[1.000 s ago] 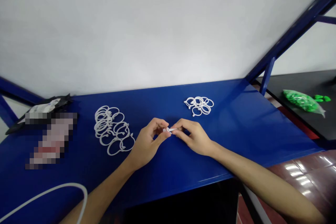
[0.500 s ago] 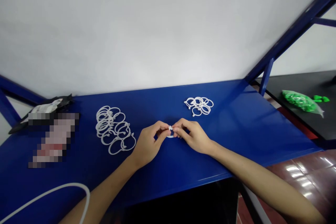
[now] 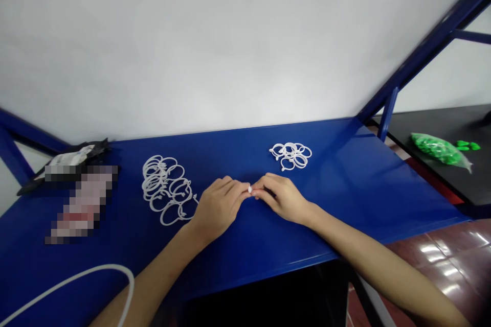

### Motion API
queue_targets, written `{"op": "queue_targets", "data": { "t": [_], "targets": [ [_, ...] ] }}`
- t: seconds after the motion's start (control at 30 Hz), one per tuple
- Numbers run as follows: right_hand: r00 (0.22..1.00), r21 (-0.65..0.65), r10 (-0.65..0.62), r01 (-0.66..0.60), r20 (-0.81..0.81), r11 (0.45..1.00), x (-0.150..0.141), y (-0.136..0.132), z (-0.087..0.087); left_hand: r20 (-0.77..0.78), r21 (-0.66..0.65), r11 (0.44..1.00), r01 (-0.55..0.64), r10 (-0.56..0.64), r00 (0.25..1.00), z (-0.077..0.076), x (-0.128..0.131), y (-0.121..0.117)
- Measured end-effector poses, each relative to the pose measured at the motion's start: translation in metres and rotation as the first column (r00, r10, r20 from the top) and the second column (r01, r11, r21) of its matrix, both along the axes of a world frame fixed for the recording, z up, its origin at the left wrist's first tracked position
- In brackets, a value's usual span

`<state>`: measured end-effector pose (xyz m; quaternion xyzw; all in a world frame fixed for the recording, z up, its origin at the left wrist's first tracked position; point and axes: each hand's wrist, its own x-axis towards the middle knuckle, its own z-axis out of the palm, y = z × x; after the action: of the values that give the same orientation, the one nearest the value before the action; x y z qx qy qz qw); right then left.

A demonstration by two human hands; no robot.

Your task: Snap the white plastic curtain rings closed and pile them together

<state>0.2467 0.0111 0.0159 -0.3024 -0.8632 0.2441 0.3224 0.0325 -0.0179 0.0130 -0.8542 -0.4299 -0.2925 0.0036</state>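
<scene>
My left hand (image 3: 217,208) and my right hand (image 3: 282,195) meet fingertip to fingertip low over the blue table (image 3: 345,194). Both pinch a small white plastic ring (image 3: 249,190), of which only a bit shows between the fingers. A loose heap of larger white rings (image 3: 165,189) lies just left of my left hand. A smaller cluster of white rings (image 3: 290,154) lies beyond my right hand, nearer the wall.
A black packet (image 3: 72,156) and a blurred-out object (image 3: 80,199) lie at the table's left end. A white tube (image 3: 76,278) curves across the near left corner. A green bag (image 3: 439,147) sits on a black table at the right, past a blue frame post (image 3: 386,112).
My hands have lowered toward the table and closed tighter together. The white ring, visible between the fingers before, is now almost hidden. My left fingers have flattened out over it.
</scene>
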Motion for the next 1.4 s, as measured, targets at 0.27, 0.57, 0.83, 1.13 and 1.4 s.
{"op": "queue_targets", "data": {
  "t": [0.27, 0.57, 0.83, 1.13, 1.4],
  "targets": [
    [0.734, 0.323, -0.617, 0.533, 0.284, 0.782, 0.04, 0.032, 0.008, -0.563, -0.074, 0.759, -0.647, 0.504, 0.655, 0.035, -0.052, 0.013],
    [0.661, 0.285, -0.653, 0.589, 0.369, 0.756, 0.054, 0.042, 0.006, -0.657, -0.216, 0.76, -0.613, 0.351, 0.667, 0.032, -0.058, 0.017],
    [0.773, 0.295, -0.602, 0.539, 0.198, 0.789, 0.043, 0.034, 0.009, -0.542, -0.264, 0.802, -0.536, 0.337, 0.77, 0.023, -0.06, 0.022],
    [0.941, 0.193, -0.308, 0.279, 0.14, 0.941, 0.019, 0.016, 0.004, -0.208, -0.301, 0.794, -0.527, 0.485, 0.849, 0.028, -0.054, 0.02],
    [0.975, 0.058, -0.125, 0.116, 0.184, 0.992, 0.004, 0.004, -0.007, 0.181, -0.483, 0.783, -0.392, 0.527, 0.83, 0.04, -0.05, 0.015]
  ]
}}
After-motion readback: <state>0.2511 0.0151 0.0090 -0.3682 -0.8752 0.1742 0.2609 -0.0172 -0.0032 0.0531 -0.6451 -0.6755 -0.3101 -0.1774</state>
